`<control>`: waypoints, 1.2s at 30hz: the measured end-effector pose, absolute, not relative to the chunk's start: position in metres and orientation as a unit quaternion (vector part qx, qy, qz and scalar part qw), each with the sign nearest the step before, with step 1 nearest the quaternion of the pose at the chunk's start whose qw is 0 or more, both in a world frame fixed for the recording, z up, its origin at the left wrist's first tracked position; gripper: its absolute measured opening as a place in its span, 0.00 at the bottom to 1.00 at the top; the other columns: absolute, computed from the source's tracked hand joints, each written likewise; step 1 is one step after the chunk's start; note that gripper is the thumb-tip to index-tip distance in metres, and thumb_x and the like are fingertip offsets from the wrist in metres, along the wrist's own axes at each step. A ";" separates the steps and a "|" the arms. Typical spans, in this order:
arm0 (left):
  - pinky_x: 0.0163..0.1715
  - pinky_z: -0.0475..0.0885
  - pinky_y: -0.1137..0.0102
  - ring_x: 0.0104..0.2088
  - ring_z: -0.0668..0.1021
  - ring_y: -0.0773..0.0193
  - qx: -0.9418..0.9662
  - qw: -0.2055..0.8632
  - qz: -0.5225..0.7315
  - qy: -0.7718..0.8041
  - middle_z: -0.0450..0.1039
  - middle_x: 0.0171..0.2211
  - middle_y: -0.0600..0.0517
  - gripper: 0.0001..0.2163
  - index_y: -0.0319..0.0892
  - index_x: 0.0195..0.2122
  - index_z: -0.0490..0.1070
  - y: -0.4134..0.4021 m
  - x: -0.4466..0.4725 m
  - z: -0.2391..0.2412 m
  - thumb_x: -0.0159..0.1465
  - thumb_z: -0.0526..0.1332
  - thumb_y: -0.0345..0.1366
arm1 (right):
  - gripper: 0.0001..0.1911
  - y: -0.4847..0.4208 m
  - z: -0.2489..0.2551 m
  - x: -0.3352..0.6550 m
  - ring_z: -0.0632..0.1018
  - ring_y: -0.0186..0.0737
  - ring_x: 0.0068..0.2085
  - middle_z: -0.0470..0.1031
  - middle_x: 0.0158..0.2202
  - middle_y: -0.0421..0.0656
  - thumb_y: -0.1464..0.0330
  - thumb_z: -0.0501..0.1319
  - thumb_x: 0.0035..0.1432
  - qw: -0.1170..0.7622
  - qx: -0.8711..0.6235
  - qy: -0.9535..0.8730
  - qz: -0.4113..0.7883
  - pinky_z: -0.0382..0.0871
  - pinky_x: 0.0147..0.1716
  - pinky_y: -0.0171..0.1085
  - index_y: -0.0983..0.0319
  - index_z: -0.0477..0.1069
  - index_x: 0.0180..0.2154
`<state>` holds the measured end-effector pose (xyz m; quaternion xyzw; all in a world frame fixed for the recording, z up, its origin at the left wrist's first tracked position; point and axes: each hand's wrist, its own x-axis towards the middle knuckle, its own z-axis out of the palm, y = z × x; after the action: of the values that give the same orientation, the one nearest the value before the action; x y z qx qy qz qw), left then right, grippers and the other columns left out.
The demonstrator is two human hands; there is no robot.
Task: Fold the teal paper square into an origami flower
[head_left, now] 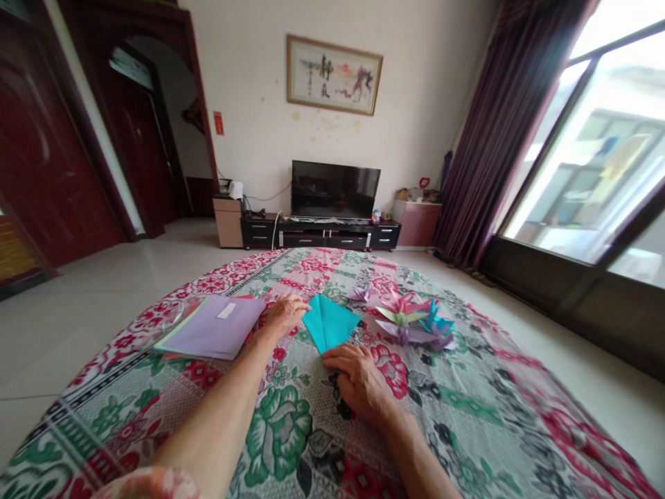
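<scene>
A teal paper (329,322), folded into a kite shape, lies flat on the flowered tablecloth (291,430). My left hand (285,312) rests at the paper's upper left edge, fingers curled down onto it. Fingers together, my right hand (358,378) presses on the paper's lower tip. Neither hand lifts the paper off the cloth.
A stack of lilac paper sheets (214,327) lies left of my left hand. Several folded paper flowers (410,317) in pink, purple and blue sit to the right of the teal paper. Beyond the round table are a TV stand (332,234) and a curtained window (587,152).
</scene>
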<state>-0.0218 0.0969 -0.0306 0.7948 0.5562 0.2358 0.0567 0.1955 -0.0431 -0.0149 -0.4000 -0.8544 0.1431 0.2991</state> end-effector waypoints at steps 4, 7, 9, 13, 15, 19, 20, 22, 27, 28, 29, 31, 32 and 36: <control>0.48 0.66 0.72 0.43 0.74 0.65 0.790 0.069 0.249 0.556 0.74 0.43 0.53 0.11 0.49 0.37 0.78 0.101 -0.023 -0.031 0.62 0.56 0.33 | 0.24 -0.043 -0.015 0.195 0.71 0.40 0.47 0.76 0.45 0.39 0.79 0.49 0.44 0.302 -0.401 -0.852 0.147 0.54 0.51 0.44 0.57 0.75 0.39; 0.47 0.66 0.73 0.42 0.75 0.65 0.790 0.072 0.246 0.557 0.74 0.42 0.52 0.11 0.47 0.38 0.78 0.101 -0.024 -0.028 0.63 0.55 0.32 | 0.24 -0.043 -0.016 0.195 0.71 0.40 0.47 0.76 0.45 0.38 0.80 0.49 0.44 0.305 -0.401 -0.851 0.151 0.54 0.51 0.44 0.57 0.75 0.38; 0.46 0.67 0.73 0.42 0.75 0.65 0.792 0.072 0.246 0.554 0.74 0.42 0.51 0.12 0.46 0.39 0.78 0.100 -0.025 -0.026 0.62 0.55 0.32 | 0.24 -0.042 -0.016 0.195 0.71 0.40 0.47 0.76 0.45 0.38 0.79 0.50 0.44 0.305 -0.400 -0.851 0.152 0.54 0.51 0.44 0.57 0.75 0.38; 0.45 0.67 0.73 0.41 0.75 0.65 0.786 0.069 0.249 0.562 0.74 0.42 0.50 0.12 0.46 0.40 0.78 0.098 -0.024 -0.023 0.62 0.55 0.31 | 0.23 -0.043 -0.017 0.194 0.71 0.40 0.48 0.76 0.45 0.38 0.79 0.50 0.44 0.309 -0.401 -0.849 0.151 0.54 0.51 0.44 0.57 0.75 0.38; 0.45 0.67 0.72 0.41 0.75 0.65 0.778 0.068 0.248 0.574 0.75 0.41 0.51 0.12 0.46 0.40 0.78 0.097 -0.023 -0.022 0.62 0.55 0.31 | 0.23 -0.043 -0.016 0.194 0.71 0.40 0.48 0.76 0.45 0.38 0.79 0.49 0.44 0.310 -0.403 -0.848 0.149 0.54 0.51 0.44 0.58 0.75 0.38; 0.46 0.67 0.72 0.42 0.75 0.65 0.753 0.063 0.256 0.603 0.75 0.42 0.51 0.13 0.46 0.40 0.78 0.095 -0.019 -0.022 0.63 0.53 0.31 | 0.23 -0.044 -0.014 0.194 0.72 0.40 0.47 0.76 0.45 0.39 0.80 0.50 0.44 0.306 -0.403 -0.850 0.147 0.54 0.51 0.44 0.58 0.75 0.38; 0.46 0.67 0.72 0.42 0.75 0.64 0.746 0.059 0.260 0.611 0.75 0.42 0.51 0.13 0.46 0.40 0.77 0.095 -0.018 -0.022 0.63 0.53 0.31 | 0.23 -0.044 -0.014 0.194 0.72 0.40 0.47 0.76 0.45 0.39 0.80 0.50 0.43 0.306 -0.403 -0.850 0.146 0.54 0.51 0.44 0.58 0.75 0.38; 0.46 0.67 0.72 0.42 0.76 0.64 0.731 0.051 0.267 0.626 0.75 0.43 0.50 0.13 0.44 0.40 0.77 0.095 -0.017 -0.023 0.62 0.53 0.30 | 0.23 -0.044 -0.014 0.194 0.72 0.40 0.47 0.76 0.45 0.39 0.80 0.50 0.43 0.305 -0.403 -0.851 0.145 0.55 0.51 0.44 0.58 0.76 0.37; 0.47 0.68 0.71 0.45 0.76 0.62 0.688 0.031 0.292 0.664 0.76 0.44 0.49 0.14 0.43 0.44 0.75 0.094 -0.017 -0.016 0.61 0.53 0.28 | 0.24 -0.043 -0.017 0.195 0.72 0.40 0.47 0.76 0.44 0.40 0.80 0.49 0.44 0.309 -0.402 -0.851 0.136 0.55 0.52 0.44 0.58 0.76 0.38; 0.47 0.68 0.70 0.45 0.76 0.62 0.683 0.025 0.296 0.667 0.76 0.44 0.49 0.15 0.43 0.45 0.74 0.091 -0.016 -0.013 0.62 0.52 0.29 | 0.24 -0.042 -0.018 0.195 0.72 0.40 0.47 0.76 0.44 0.40 0.80 0.49 0.44 0.309 -0.402 -0.851 0.133 0.55 0.52 0.44 0.58 0.76 0.38; 0.47 0.68 0.69 0.45 0.75 0.61 0.682 0.018 0.300 0.666 0.76 0.45 0.48 0.15 0.42 0.47 0.73 0.087 -0.015 -0.011 0.63 0.51 0.29 | 0.24 -0.042 -0.019 0.196 0.72 0.40 0.47 0.76 0.44 0.40 0.80 0.49 0.44 0.309 -0.403 -0.852 0.131 0.55 0.52 0.43 0.58 0.76 0.38; 0.48 0.68 0.69 0.45 0.76 0.61 0.702 -0.001 0.316 0.639 0.76 0.44 0.47 0.15 0.42 0.46 0.74 0.076 -0.008 -0.010 0.62 0.51 0.31 | 0.24 -0.042 -0.020 0.196 0.72 0.39 0.47 0.76 0.44 0.40 0.80 0.50 0.44 0.307 -0.403 -0.853 0.127 0.55 0.52 0.43 0.57 0.76 0.39; 0.47 0.68 0.68 0.42 0.76 0.61 0.721 -0.009 0.320 0.614 0.76 0.42 0.47 0.14 0.42 0.44 0.75 0.069 -0.004 -0.010 0.62 0.52 0.31 | 0.24 -0.042 -0.020 0.196 0.71 0.39 0.47 0.76 0.44 0.40 0.80 0.50 0.44 0.306 -0.403 -0.853 0.127 0.55 0.52 0.43 0.57 0.76 0.39; 0.50 0.66 0.65 0.44 0.74 0.59 0.823 -0.041 0.274 0.495 0.75 0.42 0.49 0.11 0.44 0.39 0.77 0.044 0.012 -0.019 0.61 0.55 0.34 | 0.24 -0.043 -0.017 0.196 0.71 0.39 0.47 0.76 0.45 0.40 0.79 0.49 0.45 0.300 -0.404 -0.854 0.132 0.55 0.52 0.42 0.57 0.75 0.39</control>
<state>0.0124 0.0443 -0.0192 0.8234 0.4953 0.2740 -0.0411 0.1956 -0.0431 -0.0170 -0.4039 -0.8541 0.1321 0.2999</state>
